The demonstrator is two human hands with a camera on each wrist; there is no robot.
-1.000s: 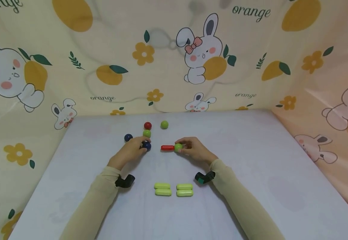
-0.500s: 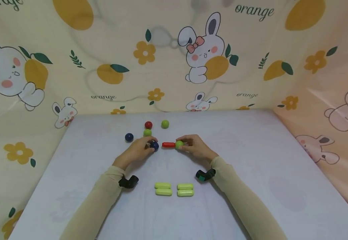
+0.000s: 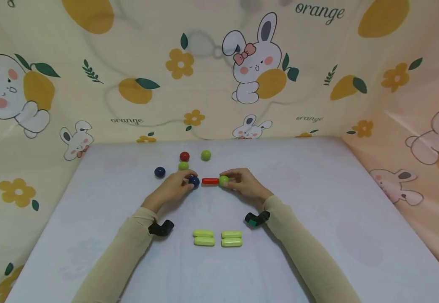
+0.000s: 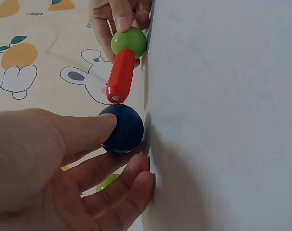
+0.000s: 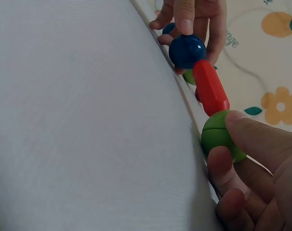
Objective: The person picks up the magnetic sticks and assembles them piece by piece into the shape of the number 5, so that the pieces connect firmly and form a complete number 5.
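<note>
On the white table [image 3: 318,210] my left hand [image 3: 187,182] pinches a dark blue ball [image 3: 194,181] between thumb and fingers. My right hand [image 3: 230,182] grips a green ball [image 3: 223,180] that sits on the right end of a short red stick [image 3: 210,181]. The blue ball is right at the stick's free left end; whether they touch is unclear. The left wrist view shows the blue ball [image 4: 122,129] just below the red stick [image 4: 121,77] and green ball [image 4: 129,42]. From the right wrist, the green ball [image 5: 218,134], red stick [image 5: 211,87] and blue ball [image 5: 187,50] line up.
Behind my hands lie loose balls: one red [image 3: 184,156], two green [image 3: 206,155] [image 3: 183,166] and one dark blue [image 3: 159,171]. Several light green sticks [image 3: 217,237] lie in two pairs near the front. A cartoon-print cloth wall [image 3: 219,63] surrounds the table.
My left hand has carried the dark blue ball to the right, up to the red stick's free end. The right hand with stick and green ball has barely moved.
</note>
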